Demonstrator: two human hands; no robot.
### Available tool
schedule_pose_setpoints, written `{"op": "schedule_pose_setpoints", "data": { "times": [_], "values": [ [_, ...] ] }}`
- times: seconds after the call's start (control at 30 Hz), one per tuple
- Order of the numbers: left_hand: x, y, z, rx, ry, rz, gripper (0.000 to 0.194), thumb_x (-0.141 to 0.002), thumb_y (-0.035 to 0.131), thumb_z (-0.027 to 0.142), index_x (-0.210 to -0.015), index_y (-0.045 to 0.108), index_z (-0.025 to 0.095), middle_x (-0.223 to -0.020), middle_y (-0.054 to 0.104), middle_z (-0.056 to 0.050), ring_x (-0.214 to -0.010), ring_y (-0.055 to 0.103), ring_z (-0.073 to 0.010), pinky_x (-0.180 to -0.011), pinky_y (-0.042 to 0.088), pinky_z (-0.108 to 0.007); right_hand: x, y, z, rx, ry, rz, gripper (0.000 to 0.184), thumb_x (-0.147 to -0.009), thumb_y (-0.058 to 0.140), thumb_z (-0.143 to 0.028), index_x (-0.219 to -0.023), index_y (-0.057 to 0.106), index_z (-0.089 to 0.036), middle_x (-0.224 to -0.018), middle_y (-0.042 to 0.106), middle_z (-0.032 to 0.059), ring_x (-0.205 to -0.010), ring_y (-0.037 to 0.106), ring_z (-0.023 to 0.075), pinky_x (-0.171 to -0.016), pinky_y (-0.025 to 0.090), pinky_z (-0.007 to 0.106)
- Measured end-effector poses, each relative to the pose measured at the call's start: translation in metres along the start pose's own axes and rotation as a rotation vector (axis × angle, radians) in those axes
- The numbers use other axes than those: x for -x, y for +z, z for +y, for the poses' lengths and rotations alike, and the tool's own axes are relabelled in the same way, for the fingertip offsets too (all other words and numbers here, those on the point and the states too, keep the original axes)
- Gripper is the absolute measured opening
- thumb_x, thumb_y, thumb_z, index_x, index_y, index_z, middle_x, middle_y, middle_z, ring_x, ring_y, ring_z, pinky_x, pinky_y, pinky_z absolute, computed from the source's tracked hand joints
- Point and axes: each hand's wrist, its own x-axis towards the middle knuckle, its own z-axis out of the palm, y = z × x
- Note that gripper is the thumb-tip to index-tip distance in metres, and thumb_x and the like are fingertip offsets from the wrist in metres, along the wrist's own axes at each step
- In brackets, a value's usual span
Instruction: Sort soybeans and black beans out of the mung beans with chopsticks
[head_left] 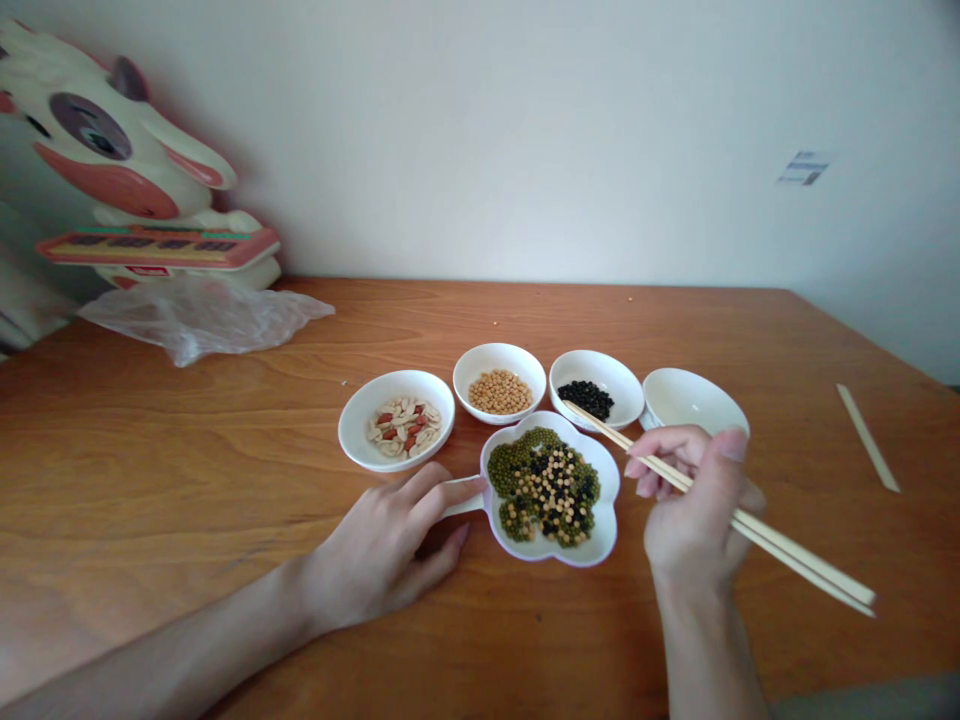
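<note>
My left hand (397,535) is closed on the short handle of a white, flower-shaped dish (606,548) that rests on the table. Green, black and yellow beans (551,485) lie mixed in the dish. A pair of wooden chopsticks (802,560) is held in my right hand (697,500). Their tips reach over the near rim of a white bowl (626,385) with black beans (587,400) in it; I cannot tell whether they grip a bean. To its left is a bowl (536,365) of yellow beans (500,392).
A bowl (352,445) of pale seeds and reddish nuts stands at left. Behind my right hand is another white bowl (694,397). A wrapper strip (868,437) lies at right. Far left, a cow-shaped toy (142,160) stands behind a clear plastic bag (202,315).
</note>
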Motion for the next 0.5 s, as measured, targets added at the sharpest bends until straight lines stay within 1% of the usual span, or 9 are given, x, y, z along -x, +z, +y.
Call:
{"op": "schedule_pose_setpoints", "data": {
  "times": [0.07, 0.17, 0.33, 0.5],
  "values": [
    [0.000, -0.001, 0.001, 0.001, 0.007, 0.001, 0.054, -0.105, 0.058, 0.020, -0.156, 0.043, 0.032, -0.122, 0.068, -0.008, -0.102, 0.074, -0.0242, -0.090, 0.065, -0.043, 0.001, -0.001, -0.003, -0.012, -0.008, 0.007, 0.076, -0.105, 0.035, -0.072, -0.064, 0.070, -0.018, -0.054, 0.062, 0.0048, -0.048, 0.050, 0.0145, -0.048, 0.035, 0.030],
    [0.000, -0.001, 0.001, 0.007, 0.022, 0.011, 0.054, -0.105, 0.059, 0.020, -0.155, 0.043, 0.032, -0.123, 0.069, -0.008, -0.103, 0.074, -0.0242, -0.091, 0.066, -0.043, 0.001, -0.005, -0.002, -0.022, -0.054, -0.019, 0.079, -0.103, 0.034, -0.075, -0.061, 0.070, -0.019, -0.050, 0.061, 0.0052, -0.045, 0.050, 0.0149, -0.043, 0.034, 0.030],
    [0.000, 0.000, 0.000, -0.001, 0.017, 0.008, 0.053, -0.105, 0.059, 0.020, -0.154, 0.044, 0.032, -0.123, 0.068, -0.009, -0.104, 0.074, -0.0243, -0.093, 0.065, -0.044, 0.001, -0.013, 0.004, 0.016, -0.078, -0.127, 0.081, -0.103, 0.031, -0.076, -0.062, 0.072, -0.019, -0.050, 0.061, 0.0053, -0.044, 0.051, 0.0150, -0.042, 0.036, 0.029],
    [0.000, 0.000, 0.000, 0.003, 0.019, 0.007, 0.054, -0.105, 0.059, 0.019, -0.155, 0.043, 0.032, -0.123, 0.068, -0.008, -0.105, 0.074, -0.0247, -0.092, 0.065, -0.044, 0.005, -0.016, 0.007, 0.042, -0.098, -0.284, 0.084, -0.106, 0.027, -0.075, -0.061, 0.071, -0.020, -0.049, 0.059, 0.0041, -0.047, 0.050, 0.0144, -0.045, 0.036, 0.030]
  ]
}}
